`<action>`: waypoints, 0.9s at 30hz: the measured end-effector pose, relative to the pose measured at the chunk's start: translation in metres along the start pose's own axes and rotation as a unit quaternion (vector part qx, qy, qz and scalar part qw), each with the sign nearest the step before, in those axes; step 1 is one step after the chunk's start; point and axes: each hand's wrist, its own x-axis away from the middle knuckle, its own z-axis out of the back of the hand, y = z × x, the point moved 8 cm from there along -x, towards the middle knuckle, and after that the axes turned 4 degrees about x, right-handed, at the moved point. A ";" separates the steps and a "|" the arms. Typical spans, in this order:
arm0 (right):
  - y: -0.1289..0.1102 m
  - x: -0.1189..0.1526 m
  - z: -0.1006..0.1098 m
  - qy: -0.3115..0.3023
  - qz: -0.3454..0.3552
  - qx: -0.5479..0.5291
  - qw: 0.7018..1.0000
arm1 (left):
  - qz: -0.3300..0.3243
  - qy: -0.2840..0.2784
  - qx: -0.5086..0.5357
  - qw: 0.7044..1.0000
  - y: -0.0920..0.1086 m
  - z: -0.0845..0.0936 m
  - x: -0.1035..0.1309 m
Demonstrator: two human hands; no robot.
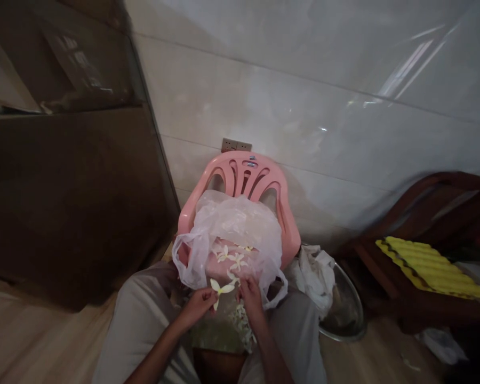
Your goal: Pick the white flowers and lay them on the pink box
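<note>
My left hand [203, 304] pinches a white flower [221, 288] with long narrow petals and a yellowish centre. Close by on the right, my right hand [251, 294] has its fingers bent together; what they grip, if anything, is too small to make out. Another white flower [232, 277] shows just beside its fingertips. Beyond the hands, a translucent plastic bag [240, 218] lies open on a pink plastic chair [290, 229]. Several loose flowers [237, 261] rest at the bag's mouth. Below my right hand is a pile of small whitish pieces [242, 325], partly hidden by my forearm.
A metal basin [350, 314] with a white plastic bag [316, 274] stands on the floor at right. Farther right, a yellow ridged sheet [432, 269] lies on a dark wooden seat [378, 266]. A dark cabinet [72, 208] is at left; a tiled wall [304, 96] rises behind.
</note>
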 end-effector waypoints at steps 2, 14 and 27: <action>-0.006 0.001 0.004 0.031 0.025 0.000 0.999 | -0.001 -0.001 0.003 1.000 0.002 -0.001 0.000; -0.039 0.018 0.026 0.155 0.093 0.113 0.977 | 0.032 -0.062 -0.027 0.997 -0.008 -0.014 0.004; -0.053 0.025 0.033 0.190 0.124 0.144 0.963 | 0.030 -0.096 -0.027 0.995 -0.015 -0.018 0.003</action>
